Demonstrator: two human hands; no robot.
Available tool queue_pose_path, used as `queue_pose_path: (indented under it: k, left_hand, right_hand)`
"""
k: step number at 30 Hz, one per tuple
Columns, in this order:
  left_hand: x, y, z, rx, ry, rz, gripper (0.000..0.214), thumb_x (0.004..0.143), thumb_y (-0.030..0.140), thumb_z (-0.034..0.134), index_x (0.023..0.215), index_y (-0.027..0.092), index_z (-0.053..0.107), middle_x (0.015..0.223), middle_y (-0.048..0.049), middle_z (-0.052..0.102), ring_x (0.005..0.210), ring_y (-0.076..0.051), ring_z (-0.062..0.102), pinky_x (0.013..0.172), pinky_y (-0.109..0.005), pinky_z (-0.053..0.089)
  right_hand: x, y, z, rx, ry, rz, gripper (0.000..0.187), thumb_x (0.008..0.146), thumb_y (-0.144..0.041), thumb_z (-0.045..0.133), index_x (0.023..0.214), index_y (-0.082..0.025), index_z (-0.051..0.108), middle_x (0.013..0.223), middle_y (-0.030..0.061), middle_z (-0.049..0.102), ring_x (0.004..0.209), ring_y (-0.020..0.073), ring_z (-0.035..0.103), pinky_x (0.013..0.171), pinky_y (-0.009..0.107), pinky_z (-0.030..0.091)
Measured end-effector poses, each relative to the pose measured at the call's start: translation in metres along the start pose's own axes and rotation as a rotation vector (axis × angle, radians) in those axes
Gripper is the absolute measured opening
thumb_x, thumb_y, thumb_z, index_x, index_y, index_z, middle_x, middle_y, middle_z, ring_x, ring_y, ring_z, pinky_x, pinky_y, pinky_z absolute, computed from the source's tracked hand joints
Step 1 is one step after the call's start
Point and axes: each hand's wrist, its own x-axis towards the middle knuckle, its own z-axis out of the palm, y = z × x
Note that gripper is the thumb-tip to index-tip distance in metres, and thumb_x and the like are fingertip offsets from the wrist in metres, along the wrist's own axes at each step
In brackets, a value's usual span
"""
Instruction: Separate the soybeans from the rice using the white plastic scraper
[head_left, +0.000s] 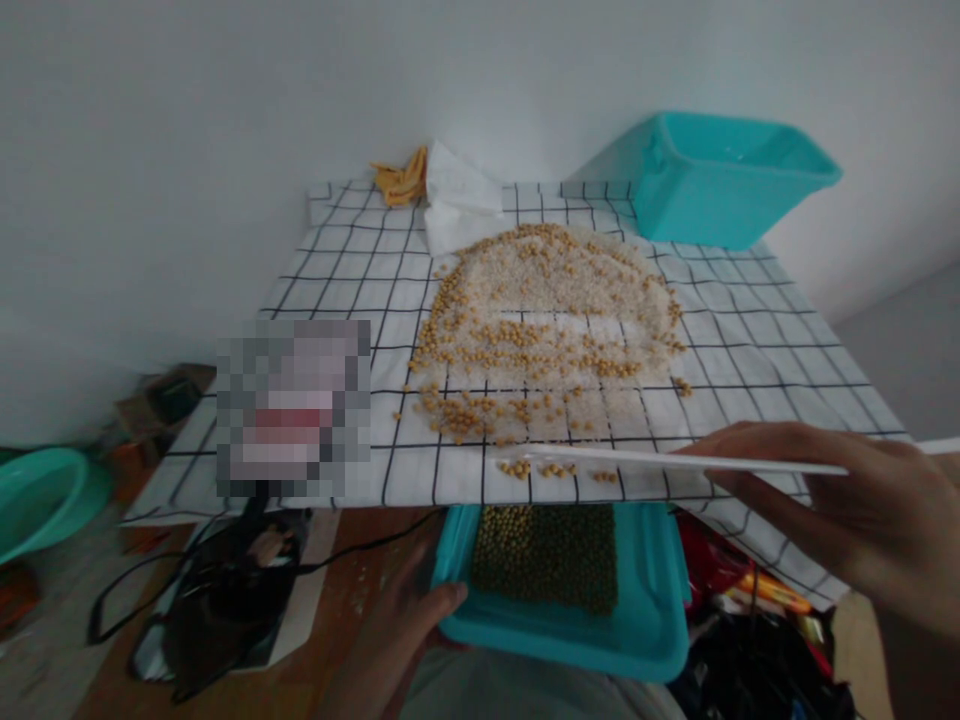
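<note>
My left hand (416, 605) grips the left edge of a teal plastic tray (649, 600), thumb over its rim, just below the table's front edge. Many round beans (547, 560) lie inside it. A thin white flat sheet (637, 460), seen nearly edge-on, is pinched in my right hand (832, 500) above the front of the table. Its far end is beside a few yellow soybeans (559, 470) near the edge. Behind it spreads a pile of white rice grains (570, 280) mixed with soybeans, with more soybeans scattered in front.
A checked cloth (765, 350) covers the table. A teal bin (705, 190) stands back right; white tissue (457, 195) and a yellow cloth-like piece (403, 180) lie at the back. A pixelated object (292, 405) is at left. A black bag (225, 610) sits below.
</note>
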Motion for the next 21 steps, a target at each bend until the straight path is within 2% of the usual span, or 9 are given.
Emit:
queue_pose_path:
  k: [5,7,10,15,18,21]
  left_hand:
    - [-0.0018,-0.0006,-0.0013,0.0,-0.031,-0.055,0.049,0.069,0.026,0.077,0.117,0.019,0.072,0.081,-0.0066,0.083,0.065,-0.03,0.076,0.053,-0.036,0.059]
    - [-0.0032,-0.0006,-0.0016,-0.005,-0.039,-0.071,0.051,0.07,0.027,0.078,0.119,0.018,0.071,0.078,-0.0068,0.082,0.06,-0.028,0.075,0.052,-0.036,0.059]
    - [-0.0047,0.0001,-0.0024,-0.011,-0.045,-0.083,0.052,0.07,0.025,0.079,0.12,0.018,0.069,0.081,-0.0073,0.082,0.06,-0.027,0.074,0.053,-0.037,0.06]
    - [-0.0049,0.0007,-0.0034,-0.016,-0.037,-0.091,0.056,0.073,0.025,0.078,0.127,0.018,0.065,0.092,-0.0087,0.082,0.072,-0.029,0.076,0.058,-0.038,0.061]
    - [-0.0042,0.0002,-0.0025,-0.011,-0.043,-0.086,0.057,0.072,0.026,0.078,0.127,0.018,0.066,0.092,-0.009,0.082,0.07,-0.03,0.076,0.054,-0.036,0.06]
    - [-0.0036,0.0,-0.0012,-0.006,-0.044,-0.069,0.057,0.07,0.024,0.078,0.126,0.02,0.067,0.095,-0.0084,0.083,0.069,-0.029,0.076,0.052,-0.034,0.059]
  right_hand:
    - [-0.0004,-0.0013,0.0014,0.029,-0.03,-0.012,0.02,0.092,-0.019,0.058,0.107,-0.031,0.064,0.09,-0.0066,0.078,0.073,0.0085,0.074,0.063,0.012,0.057]
    - [0.0003,-0.0024,0.0024,0.025,-0.022,-0.007,0.019,0.092,-0.02,0.058,0.106,-0.031,0.064,0.089,-0.0069,0.078,0.073,0.0076,0.073,0.063,0.011,0.057]
    - [0.0012,-0.0033,0.0032,0.031,-0.019,-0.013,0.019,0.092,-0.02,0.058,0.106,-0.031,0.063,0.089,-0.0074,0.078,0.071,0.0061,0.072,0.063,0.01,0.055]
    - [0.0028,-0.0031,0.0026,0.025,-0.019,-0.021,0.02,0.091,-0.018,0.058,0.105,-0.03,0.064,0.089,-0.0068,0.078,0.071,0.0057,0.073,0.064,0.009,0.055]
    - [0.0031,-0.0038,0.002,0.012,-0.002,-0.035,0.023,0.09,-0.014,0.058,0.105,-0.03,0.064,0.088,-0.0071,0.078,0.071,0.004,0.073,0.065,0.006,0.054]
    - [0.0003,-0.0034,0.0019,-0.011,0.008,-0.01,0.019,0.09,-0.019,0.059,0.102,-0.031,0.066,0.085,-0.0083,0.079,0.068,0.0043,0.073,0.063,0.006,0.054]
